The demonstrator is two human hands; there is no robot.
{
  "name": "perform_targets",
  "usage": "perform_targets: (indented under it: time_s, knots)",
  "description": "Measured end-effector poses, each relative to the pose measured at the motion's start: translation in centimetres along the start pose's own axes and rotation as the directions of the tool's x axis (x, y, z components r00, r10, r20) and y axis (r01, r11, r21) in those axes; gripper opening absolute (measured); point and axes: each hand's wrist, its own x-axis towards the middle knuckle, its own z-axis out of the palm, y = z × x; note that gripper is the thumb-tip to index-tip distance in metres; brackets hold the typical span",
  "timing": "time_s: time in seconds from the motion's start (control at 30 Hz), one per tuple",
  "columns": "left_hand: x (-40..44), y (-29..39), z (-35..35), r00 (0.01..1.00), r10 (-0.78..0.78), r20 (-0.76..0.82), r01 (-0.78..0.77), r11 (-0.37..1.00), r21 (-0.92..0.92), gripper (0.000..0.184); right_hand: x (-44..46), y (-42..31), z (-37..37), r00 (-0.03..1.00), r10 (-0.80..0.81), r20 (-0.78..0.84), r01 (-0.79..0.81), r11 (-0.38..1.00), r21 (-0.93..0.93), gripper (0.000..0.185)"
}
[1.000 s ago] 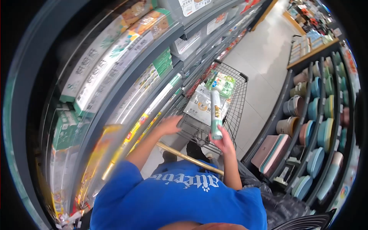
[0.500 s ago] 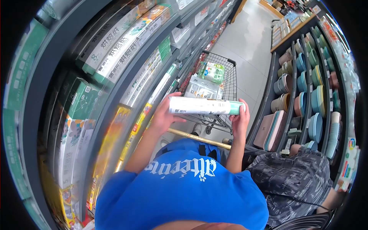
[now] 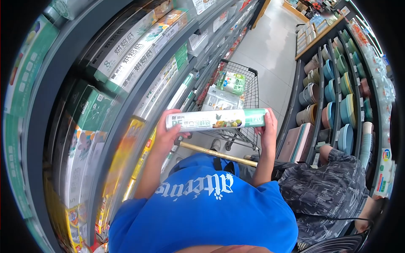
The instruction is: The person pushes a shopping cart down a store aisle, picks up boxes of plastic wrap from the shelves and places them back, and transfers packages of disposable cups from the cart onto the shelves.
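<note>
A long white and green box (image 3: 217,119) with fruit pictures lies level across both hands in front of my chest. My left hand (image 3: 166,128) grips its white end, with the thumb over the near face. At the green end my right hand (image 3: 268,125) is closed round the edge. Beyond the box stands a wire shopping cart (image 3: 252,80), which holds a green and white package (image 3: 232,82) and a silver-grey pack (image 3: 219,100). A gold-coloured rod (image 3: 213,153) runs crosswise below the box.
Shelves of boxed rolls (image 3: 126,59) rise close on the left. On the right, racks hold bowls (image 3: 346,139) and pink boxes (image 3: 295,141). A person in dark patterned clothing (image 3: 325,194) is close at my right. The tiled aisle (image 3: 270,50) runs ahead.
The box was upright in my right hand, then turned level, and my left hand took its other end. Since then it has moved slightly left and its printed face has turned into view.
</note>
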Motion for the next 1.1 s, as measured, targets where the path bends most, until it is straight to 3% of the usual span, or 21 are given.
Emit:
perform_targets:
  time_s: [0.07, 0.23, 0.33, 0.37, 0.47, 0.6, 0.63, 0.77, 0.87, 0.97, 1.07, 1.1]
  knots:
    - [-0.2, -0.3, -0.5, 1.000, 0.005, -0.009, -0.005, 1.000, 0.006, 0.044, -0.2, 0.3, -0.1, 1.000, 0.027, -0.003, -0.027, 0.995, -0.092, 0.041]
    - [-0.5, 0.0, -0.6, 0.998, -0.063, -0.027, 0.066, 0.991, 0.114, 0.034, -0.8, 0.0, 0.5, 0.998, -0.049, -0.035, 0.045, 0.994, -0.095, 0.045]
    - [-0.8, -0.7, -0.8, 0.988, -0.108, -0.115, 0.136, 0.953, 0.272, 0.025, -1.3, 0.5, 0.6, 0.993, -0.084, -0.077, 0.080, 0.995, -0.050, 0.046]
    - [-0.7, -0.7, -0.8, 0.986, -0.143, -0.080, 0.162, 0.932, 0.325, 0.025, -1.4, 0.8, 0.5, 0.991, -0.093, -0.099, 0.090, 0.996, -0.028, 0.046]
    - [-0.5, -0.8, -0.6, 0.933, -0.352, -0.069, 0.357, 0.895, 0.265, 0.031, -1.9, 1.3, 0.0, 0.985, -0.066, -0.157, 0.061, 0.997, -0.041, 0.046]
    - [-0.7, -1.6, -0.4, 0.871, -0.490, -0.045, 0.482, 0.832, 0.273, 0.039, -2.1, 1.7, -0.4, 0.982, -0.016, -0.189, -0.001, 0.996, -0.088, 0.037]
    - [-0.7, -2.7, -0.9, 0.856, -0.509, -0.087, 0.512, 0.813, 0.279, 0.054, -2.0, 1.7, 0.1, 0.974, 0.003, -0.227, -0.024, 0.996, -0.087, 0.033]
    - [-0.8, -3.6, -1.6, 0.855, -0.512, -0.077, 0.511, 0.810, 0.289, 0.082, -1.9, 2.6, 0.3, 0.969, 0.028, -0.247, -0.055, 0.993, -0.106, 0.033]
    - [-1.0, -4.7, -2.4, 0.906, -0.401, -0.136, 0.420, 0.809, 0.411, 0.067, -1.9, 3.1, -0.6, 0.974, 0.038, -0.225, -0.068, 0.989, -0.127, 0.034]
    - [-0.7, -3.9, -2.0, 0.958, -0.287, 0.006, 0.243, 0.823, 0.514, 0.048, -1.4, 3.4, -0.9, 0.971, 0.036, -0.238, -0.069, 0.989, -0.128, 0.034]
    - [-0.7, -3.4, -0.7, 0.985, -0.132, 0.112, 0.018, 0.724, 0.690, 0.039, -1.1, 3.1, -1.2, 0.967, 0.047, -0.249, -0.081, 0.988, -0.130, 0.035]
    - [-0.6, -3.0, -0.3, 0.976, -0.181, 0.124, 0.025, 0.653, 0.757, 0.040, -1.0, 3.3, -1.4, 0.967, 0.054, -0.250, -0.088, 0.988, -0.130, 0.035]
